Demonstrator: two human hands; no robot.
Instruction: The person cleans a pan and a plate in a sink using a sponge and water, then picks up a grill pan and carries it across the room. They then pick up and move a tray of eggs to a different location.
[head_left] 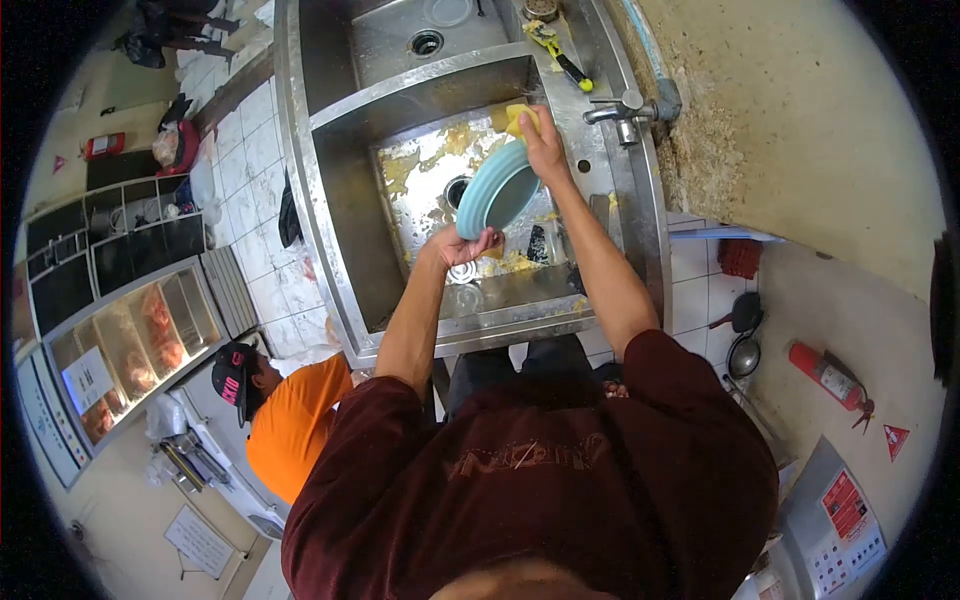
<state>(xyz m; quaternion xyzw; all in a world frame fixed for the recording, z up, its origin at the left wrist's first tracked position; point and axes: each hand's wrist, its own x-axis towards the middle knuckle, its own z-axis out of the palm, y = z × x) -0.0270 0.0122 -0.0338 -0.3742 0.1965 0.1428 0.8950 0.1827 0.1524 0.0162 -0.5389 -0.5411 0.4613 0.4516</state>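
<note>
A pale teal plate [484, 195], tilted steeply, is held over the steel sink basin. My left hand [462, 246] grips its lower edge with the fingers round the rim. At the plate's upper right, my right hand [543, 148] is closed on a yellow sponge [521, 120]. Beneath the plate, the basin floor [415, 215] is wet and spotted with yellowish food scraps, and the drain is partly covered by the plate. A clear glass and a round white item lie at the basin's near side.
A metal faucet [627, 115] stands right of the basin. On the ledge lies a yellow-green and black tool [560, 58]. A second basin [390, 35] adjoins at the top. A person in an orange shirt [293, 430] is at the lower left. A fire extinguisher [828, 376] is far right.
</note>
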